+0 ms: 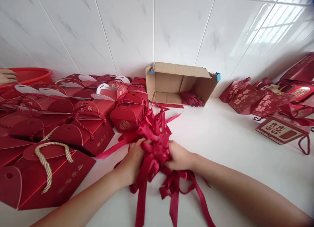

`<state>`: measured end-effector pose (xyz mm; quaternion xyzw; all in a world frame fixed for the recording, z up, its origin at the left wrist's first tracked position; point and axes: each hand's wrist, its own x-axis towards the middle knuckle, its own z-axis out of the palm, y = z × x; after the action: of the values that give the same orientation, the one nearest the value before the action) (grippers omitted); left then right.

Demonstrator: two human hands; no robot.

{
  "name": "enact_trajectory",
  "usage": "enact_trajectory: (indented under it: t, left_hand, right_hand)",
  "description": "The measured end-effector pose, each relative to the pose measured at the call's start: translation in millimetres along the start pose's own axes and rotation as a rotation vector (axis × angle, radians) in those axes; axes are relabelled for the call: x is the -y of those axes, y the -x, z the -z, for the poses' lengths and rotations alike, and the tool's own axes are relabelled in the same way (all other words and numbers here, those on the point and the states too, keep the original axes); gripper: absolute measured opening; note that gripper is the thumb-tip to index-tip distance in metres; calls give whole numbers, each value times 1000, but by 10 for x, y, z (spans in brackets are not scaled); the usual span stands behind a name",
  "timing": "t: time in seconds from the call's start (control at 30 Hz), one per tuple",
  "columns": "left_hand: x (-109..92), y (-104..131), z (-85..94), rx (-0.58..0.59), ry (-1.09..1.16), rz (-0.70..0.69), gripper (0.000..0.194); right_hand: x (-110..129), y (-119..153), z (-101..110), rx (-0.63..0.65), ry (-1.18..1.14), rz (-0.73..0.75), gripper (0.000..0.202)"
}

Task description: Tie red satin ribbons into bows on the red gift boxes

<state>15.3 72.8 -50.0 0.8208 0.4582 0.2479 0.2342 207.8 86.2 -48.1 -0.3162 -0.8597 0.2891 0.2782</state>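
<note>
A loose tangle of dark red ribbons [157, 152] lies bunched on the white table in front of me. My left hand [134, 158] grips the bunch from its left side, its fingertips buried among the strands. From the right, my right hand [180, 156] is closed round the same bunch, with its fingers partly hidden by ribbon. Long ends trail toward me, and one strip stretches left to the boxes. Just behind the tangle stands a red gift box [127, 114] with a gold round print.
Several red gift boxes with rope handles [51, 171] crowd the left. An open cardboard box [183, 70] by the wall holds a red bundle [192, 98]. More decorated boxes [245, 96] stand at right. Another person's hand [7, 76] touches a red basin [34, 75].
</note>
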Motion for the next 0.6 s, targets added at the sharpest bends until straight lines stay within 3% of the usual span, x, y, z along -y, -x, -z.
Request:
enact_trajectory:
  t: [0.1,0.27,0.47,0.6]
  left_hand:
    - [-50,-7,11,79,-121,-104,47]
    - [-50,19,27,59,-262,-42,47]
    - [9,65,79,46,-222,-59,44]
    - [10,69,94,52,-204,-36,32]
  right_hand:
    - [-270,-14,232,-75,116,-151,11]
    - [-739,28,670,-323,201,-366,9]
    - [-1247,501,1330,-792,280,-706,11]
    - [-1381,806,1579,-1162,231,-849,13]
